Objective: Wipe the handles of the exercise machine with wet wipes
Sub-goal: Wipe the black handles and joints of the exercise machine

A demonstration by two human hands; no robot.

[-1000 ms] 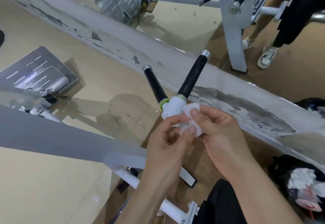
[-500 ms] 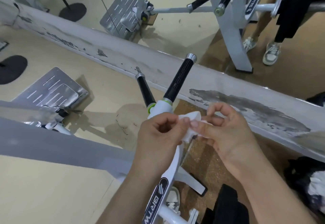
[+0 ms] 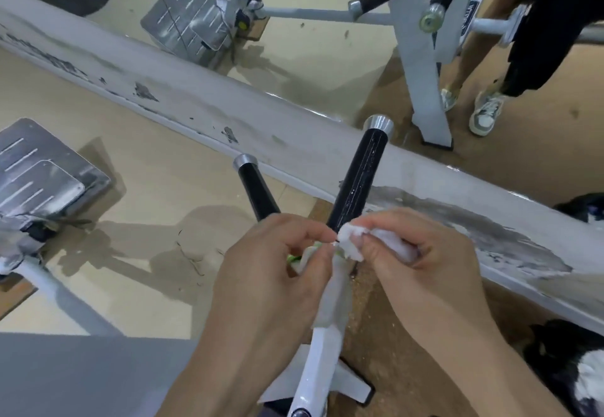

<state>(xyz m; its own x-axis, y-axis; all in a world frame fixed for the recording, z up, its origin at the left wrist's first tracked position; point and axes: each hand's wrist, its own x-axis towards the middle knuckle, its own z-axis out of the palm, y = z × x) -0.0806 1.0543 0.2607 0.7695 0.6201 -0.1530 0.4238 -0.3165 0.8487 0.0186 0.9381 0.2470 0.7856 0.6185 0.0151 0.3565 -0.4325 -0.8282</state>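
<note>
Two black handles with silver end caps fork from a white machine arm (image 3: 322,348). The longer right handle (image 3: 359,178) rises to the upper right and the shorter left handle (image 3: 256,192) points up-left. Just below the fork, both hands hold a crumpled white wet wipe (image 3: 351,245). My right hand (image 3: 421,266) grips the bunched wipe in its curled fingers. My left hand (image 3: 274,269) pinches the wipe's left edge between thumb and fingertips. The wipe lies against the base of the right handle.
A worn white ledge (image 3: 202,112) runs diagonally under a wall mirror, which reflects the machine and a standing person's legs (image 3: 487,112). A metal footplate (image 3: 39,174) lies at the left. A dark bag (image 3: 575,367) sits at the lower right.
The view has drifted, so the handles sit higher and larger. My hands have pulled slightly apart along the wipe, and the right hand has closed round its bunched end.
</note>
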